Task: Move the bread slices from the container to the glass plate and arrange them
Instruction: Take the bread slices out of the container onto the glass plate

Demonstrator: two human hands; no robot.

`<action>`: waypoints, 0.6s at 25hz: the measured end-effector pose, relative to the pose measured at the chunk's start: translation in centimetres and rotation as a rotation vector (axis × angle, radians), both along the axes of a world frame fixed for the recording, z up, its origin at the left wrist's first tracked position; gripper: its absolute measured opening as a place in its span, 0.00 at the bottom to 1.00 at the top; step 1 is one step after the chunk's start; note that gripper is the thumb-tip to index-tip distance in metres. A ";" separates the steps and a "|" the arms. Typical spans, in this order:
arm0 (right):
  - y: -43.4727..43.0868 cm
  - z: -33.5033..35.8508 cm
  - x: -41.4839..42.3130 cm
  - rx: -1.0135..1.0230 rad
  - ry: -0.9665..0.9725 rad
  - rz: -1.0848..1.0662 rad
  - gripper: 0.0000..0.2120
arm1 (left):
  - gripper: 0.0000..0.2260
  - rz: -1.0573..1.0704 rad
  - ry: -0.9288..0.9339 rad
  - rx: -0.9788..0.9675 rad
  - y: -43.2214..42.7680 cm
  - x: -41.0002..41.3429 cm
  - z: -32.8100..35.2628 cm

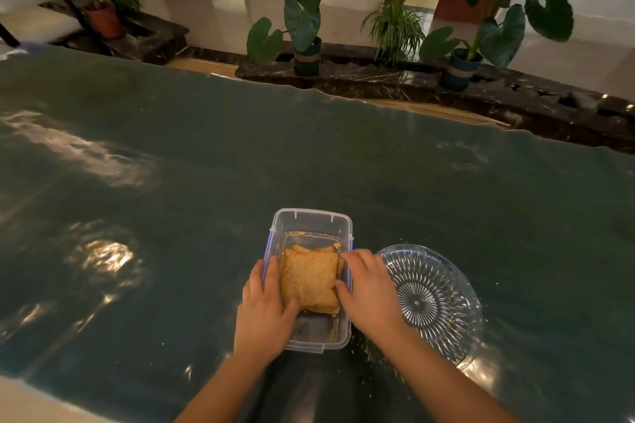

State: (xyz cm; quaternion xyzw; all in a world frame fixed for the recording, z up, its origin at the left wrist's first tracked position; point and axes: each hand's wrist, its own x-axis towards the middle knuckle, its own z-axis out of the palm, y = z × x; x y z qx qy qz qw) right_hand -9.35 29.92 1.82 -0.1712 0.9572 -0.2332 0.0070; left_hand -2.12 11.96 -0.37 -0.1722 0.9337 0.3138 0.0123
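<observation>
A clear plastic container [311,220] with blue clips sits on the table near its front edge. Inside lies a stack of toasted bread slices [309,278]. My left hand [264,309] reaches in from the left, its fingers against the stack's left and lower edge. My right hand [369,288] comes over the right wall, fingertips on the stack's right edge. Both hands pinch the bread between them. Right of the container stands the ribbed glass plate [433,302], with only crumbs on it.
The table [171,182] is covered with a dark green glossy sheet with light glare. Crumbs are scattered in front of the container and around the plate. Beyond the far edge, potted plants [302,17] line a dark stone ledge.
</observation>
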 end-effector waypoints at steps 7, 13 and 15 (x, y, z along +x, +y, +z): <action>-5.0 0.3 -5.0 0.410 -0.111 0.393 0.32 | 0.33 -0.039 -0.029 -0.157 0.3 0.4 -0.5; -5.8 -1.2 -6.1 0.535 -0.175 0.415 0.37 | 0.34 -0.078 -0.036 -0.267 0.1 0.5 -1.4; -5.9 -1.4 -6.2 0.551 -0.153 0.394 0.37 | 0.33 -0.089 -0.041 -0.328 0.3 0.6 -1.5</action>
